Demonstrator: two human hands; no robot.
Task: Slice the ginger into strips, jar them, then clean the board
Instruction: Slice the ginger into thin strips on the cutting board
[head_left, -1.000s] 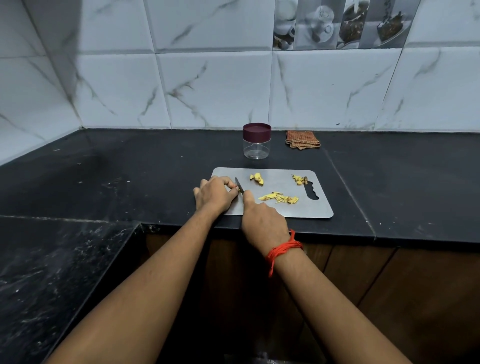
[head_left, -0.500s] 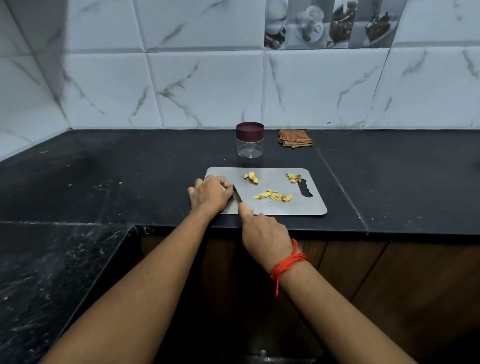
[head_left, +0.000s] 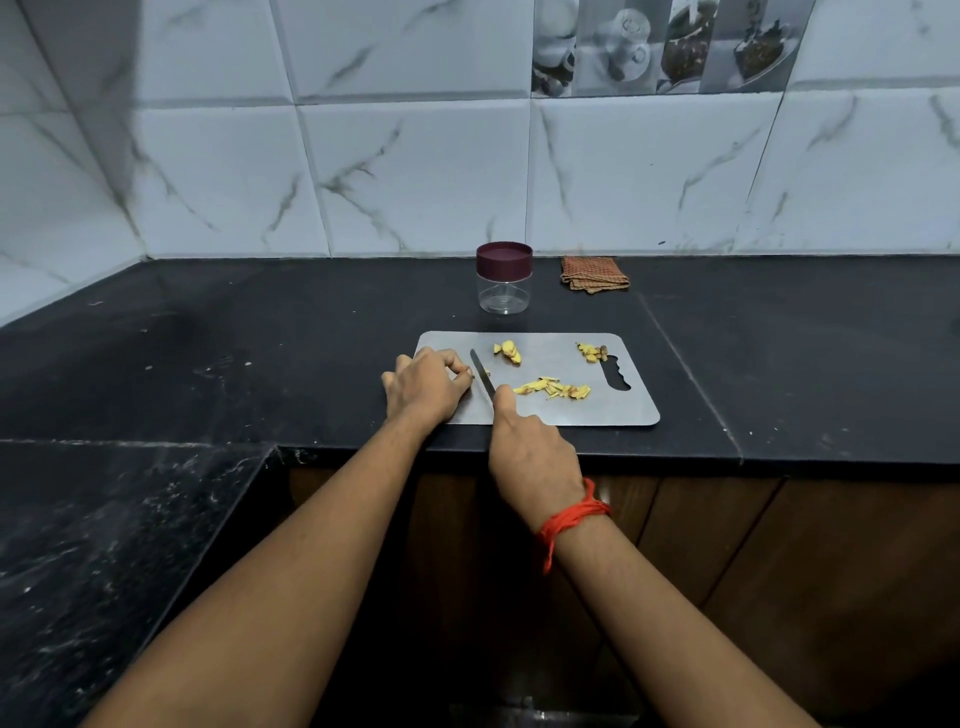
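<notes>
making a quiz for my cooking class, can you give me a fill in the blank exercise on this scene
1. The right hand grips a ____ whose blade is over the cutting board.
2. The jar stands behind the board with its lid ____.
3. The folded cloth lies to the ____ of the jar.
4. The left hand pinches a small ginger piece at the board's ____ end.

Missing words: knife; on; right; left.

Cutting board (head_left: 613, 410) on counter (head_left: 260, 364) near front edge, jar (head_left: 504, 278) behind it, folded cloth (head_left: 594, 274) right of jar, ginger strips (head_left: 553, 388) on board.
</notes>
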